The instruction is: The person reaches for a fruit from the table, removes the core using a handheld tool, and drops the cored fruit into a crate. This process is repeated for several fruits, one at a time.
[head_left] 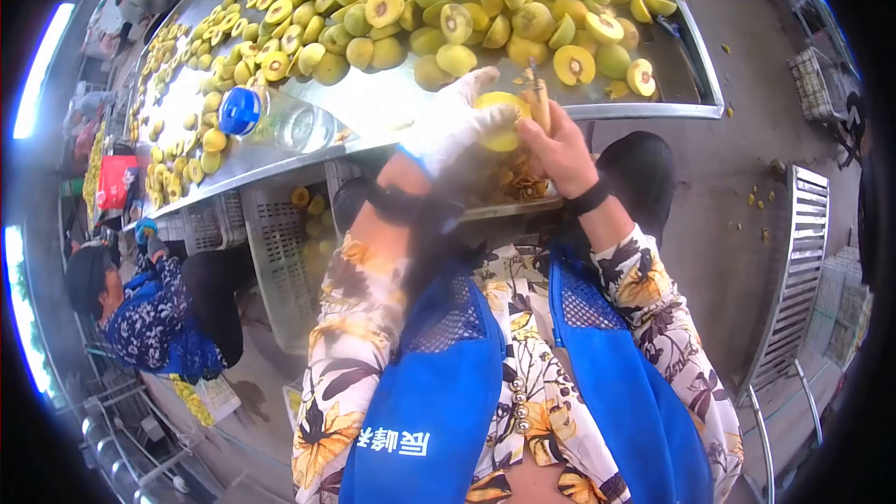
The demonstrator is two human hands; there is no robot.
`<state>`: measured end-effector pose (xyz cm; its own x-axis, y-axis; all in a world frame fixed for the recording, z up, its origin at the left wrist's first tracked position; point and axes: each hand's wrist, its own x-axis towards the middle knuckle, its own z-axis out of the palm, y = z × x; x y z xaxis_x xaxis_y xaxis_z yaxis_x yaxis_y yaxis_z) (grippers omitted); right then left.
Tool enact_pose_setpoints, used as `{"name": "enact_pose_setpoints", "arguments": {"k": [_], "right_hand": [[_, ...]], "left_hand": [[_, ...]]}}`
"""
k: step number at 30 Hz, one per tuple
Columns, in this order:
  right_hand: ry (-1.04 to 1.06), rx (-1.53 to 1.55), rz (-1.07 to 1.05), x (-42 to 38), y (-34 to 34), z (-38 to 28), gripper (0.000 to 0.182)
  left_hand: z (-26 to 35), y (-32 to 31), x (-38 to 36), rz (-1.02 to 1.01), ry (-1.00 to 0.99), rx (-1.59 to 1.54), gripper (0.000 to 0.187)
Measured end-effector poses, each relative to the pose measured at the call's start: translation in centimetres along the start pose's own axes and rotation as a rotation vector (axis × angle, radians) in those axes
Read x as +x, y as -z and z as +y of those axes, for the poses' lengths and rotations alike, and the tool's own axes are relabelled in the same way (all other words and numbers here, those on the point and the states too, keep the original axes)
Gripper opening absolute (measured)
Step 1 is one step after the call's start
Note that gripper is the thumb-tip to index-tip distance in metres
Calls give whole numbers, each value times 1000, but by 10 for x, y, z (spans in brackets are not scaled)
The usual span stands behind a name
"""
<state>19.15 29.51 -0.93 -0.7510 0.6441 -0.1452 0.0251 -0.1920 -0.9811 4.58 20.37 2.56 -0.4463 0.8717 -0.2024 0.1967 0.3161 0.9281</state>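
My left hand (443, 126), in a white glove, holds a halved yellow peach (502, 121) at the table's near edge. Against the fruit, my right hand (563, 151) is bare and closed around a small tool with a light wooden handle (539, 105) and a thin metal end. Below the hands, brown pits and scraps (525, 177) lie in a container. A big heap of yellow-green peach halves (457, 23) covers the metal table beyond, many showing brown centres.
A clear plastic bottle with a blue cap (241, 112) lies on the metal table (644, 112) at left. White plastic crates (280, 252) stand underneath. Another person (154, 308) in a blue vest sits at far left. A slatted metal rack (793, 271) stands at right.
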Motion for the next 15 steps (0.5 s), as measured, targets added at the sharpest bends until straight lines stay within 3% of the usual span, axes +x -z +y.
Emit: {"name": "enact_pose_setpoints", "arguments": {"k": [1,4,7,10,11,13,15], "right_hand": [[5,78,-18,-1,-11,-4,34],[-89,264,-23,-6,-33,-18,30],[-199,346,92,-10,-52,-3,27],[-171,9,63,-16,-62,15,27],[8,-327,53,-19,-58,25,33],[91,-506,12,-33,-55,14,37],[88,-587,-64,-39,-51,3,41]], "left_hand": [[0,-1,-6,20,17,-16,61],[-23,-10,-26,301,-120,-583,53],[-17,-35,-48,491,-8,-701,47],[-19,-39,-53,599,93,-758,48],[-21,-32,-55,605,126,-779,48],[-26,-24,-54,621,175,-924,49],[-39,-21,-51,618,104,-827,48]]}}
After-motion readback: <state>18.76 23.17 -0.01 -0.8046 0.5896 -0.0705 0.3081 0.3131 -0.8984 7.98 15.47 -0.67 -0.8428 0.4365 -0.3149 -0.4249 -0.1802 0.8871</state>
